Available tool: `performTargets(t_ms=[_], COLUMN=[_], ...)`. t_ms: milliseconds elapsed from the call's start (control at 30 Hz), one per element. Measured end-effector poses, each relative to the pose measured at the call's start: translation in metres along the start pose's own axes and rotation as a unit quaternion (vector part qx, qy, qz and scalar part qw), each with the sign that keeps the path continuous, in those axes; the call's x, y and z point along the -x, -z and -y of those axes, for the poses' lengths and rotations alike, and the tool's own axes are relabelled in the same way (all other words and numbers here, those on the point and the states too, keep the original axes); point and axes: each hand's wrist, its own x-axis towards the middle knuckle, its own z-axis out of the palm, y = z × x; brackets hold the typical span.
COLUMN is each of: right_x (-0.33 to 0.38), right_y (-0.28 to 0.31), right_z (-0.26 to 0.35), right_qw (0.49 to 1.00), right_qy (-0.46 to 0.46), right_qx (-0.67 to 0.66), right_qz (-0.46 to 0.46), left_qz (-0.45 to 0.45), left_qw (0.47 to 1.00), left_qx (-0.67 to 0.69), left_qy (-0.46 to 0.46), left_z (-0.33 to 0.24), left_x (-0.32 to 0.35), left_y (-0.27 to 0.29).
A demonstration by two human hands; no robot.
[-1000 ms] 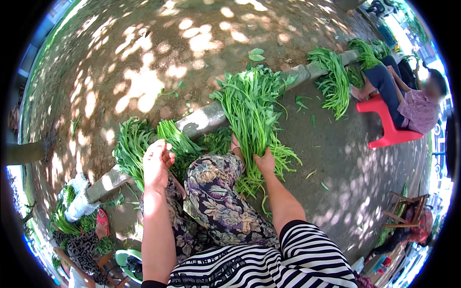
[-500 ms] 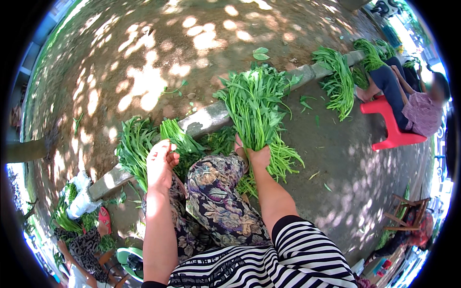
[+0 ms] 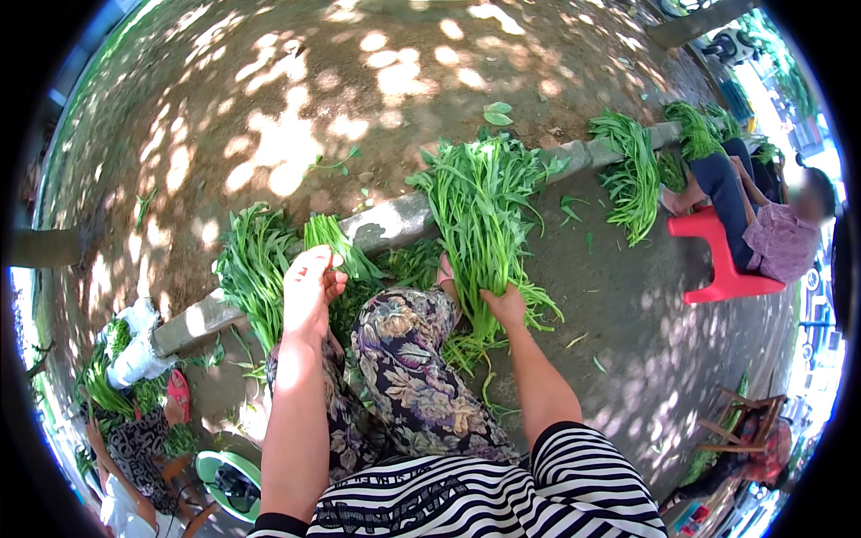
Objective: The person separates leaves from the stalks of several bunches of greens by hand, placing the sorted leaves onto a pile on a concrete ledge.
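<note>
A large bunch of long-stemmed leafy greens, which look like water spinach [image 3: 475, 206], leans over the low concrete curb in front of me, leaves on the far side. My right hand [image 3: 508, 307] is closed at the right edge of its stems, the fingertips partly hidden among them. My left hand [image 3: 312, 285] is raised above my left knee with curled fingers; whether anything small is pinched in it cannot be made out. Just beyond that hand lie a second bunch of greens [image 3: 256, 264] and a paler stem bundle [image 3: 334, 240]. My patterned trousers [image 3: 408, 359] show between my arms.
The concrete curb [image 3: 390, 224] runs across, with bare soil beyond. More greens [image 3: 630, 175] lie along it at right, near a person on a red plastic stool [image 3: 717, 255]. At lower left are another person, a white sack [image 3: 142, 345] and a green basin [image 3: 215, 466].
My right hand has shifted slightly right and down along the stems, from around the bunch to its right edge. My left hand stays raised and curled, slightly shifted. The view has tilted a little.
</note>
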Motion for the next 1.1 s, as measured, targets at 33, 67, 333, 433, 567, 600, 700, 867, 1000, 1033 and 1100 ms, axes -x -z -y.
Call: performTargets(t_ms=[33,67,333,433,567,600,700,867,1000,1033,1100], right_x=[0.002,0.002,0.003,0.002,0.009,0.010,0.008,-0.005,-0.001,0.007,0.016], right_y=[0.004,0.007,0.048,0.041,0.034,0.027,0.011,-0.006,0.008,0.019,0.032], right_z=[0.002,0.002,0.017,0.005,0.003,0.006,0.008,-0.008,0.002,0.018,0.029], right_qw=[1.000,0.995,0.819,0.745,0.672,0.653,0.618,0.645,0.590,0.613,0.635], right_qy=[0.005,0.003,-0.164,-0.229,-0.180,-0.173,-0.154,-0.131,-0.171,-0.177,-0.178], right_qx=[-0.018,-0.097,-0.525,-0.594,-0.675,-0.689,-0.707,-0.672,-0.701,-0.694,-0.674], right_qz=[0.000,0.018,0.166,0.201,0.247,0.265,0.307,0.340,0.362,0.334,0.334], left_qz=[0.000,0.001,0.005,0.003,-0.001,0.000,0.001,0.039,0.140,0.189,0.274], left_qw=[1.000,1.000,1.000,1.000,1.000,1.000,1.000,0.998,0.982,0.963,0.901], left_qx=[0.003,0.005,0.013,0.011,0.007,0.004,-0.002,-0.044,-0.128,-0.192,-0.332], left_qy=[-0.001,-0.002,-0.008,-0.007,-0.009,-0.010,0.004,0.012,0.006,-0.018,-0.040], left_z=[0.001,0.001,0.000,-0.001,0.000,0.000,0.002,0.005,0.008,0.015,0.027], left_x=[-0.001,0.000,0.001,0.002,0.002,0.001,-0.001,0.000,0.009,0.007,0.000], left_y=[0.001,0.002,0.005,0.004,0.005,0.004,0.004,-0.008,-0.041,-0.047,-0.068])
